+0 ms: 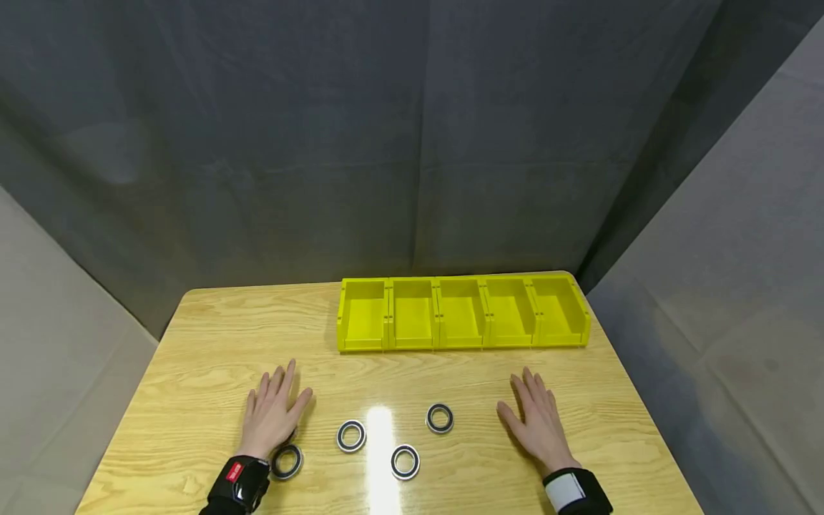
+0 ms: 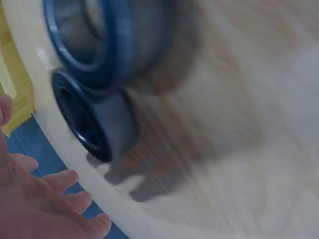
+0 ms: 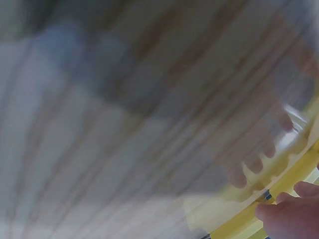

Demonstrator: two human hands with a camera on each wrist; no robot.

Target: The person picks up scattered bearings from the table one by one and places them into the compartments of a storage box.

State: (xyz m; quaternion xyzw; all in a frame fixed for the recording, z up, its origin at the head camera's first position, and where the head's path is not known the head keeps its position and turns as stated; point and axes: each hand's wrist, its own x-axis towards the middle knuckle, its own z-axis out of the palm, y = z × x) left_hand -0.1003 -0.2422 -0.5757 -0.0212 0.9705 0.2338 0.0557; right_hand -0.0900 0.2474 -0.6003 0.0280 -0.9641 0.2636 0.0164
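My left hand (image 1: 267,420) is stretched over the table with its fingers spread, holding nothing. Beside its wrist lies a ball bearing (image 1: 286,462), a metal ring with a black seal. A second one is mostly hidden behind the hand; the left wrist view shows both, a nearer bearing (image 2: 84,40) and a farther bearing (image 2: 92,119), close together. Between the hands several more lie flat: a left bearing (image 1: 351,426), a front bearing (image 1: 405,472) and a bearing (image 1: 440,407) nearest my right hand. That right hand (image 1: 537,425) has its fingers extended, with nothing in it.
A yellow row of joined bins (image 1: 463,350) stands along the back right of the wooden table (image 1: 244,322), its compartments bare inside. A dark curtain (image 1: 309,143) hangs behind, and pale cloth panels (image 1: 58,372) flank both sides.
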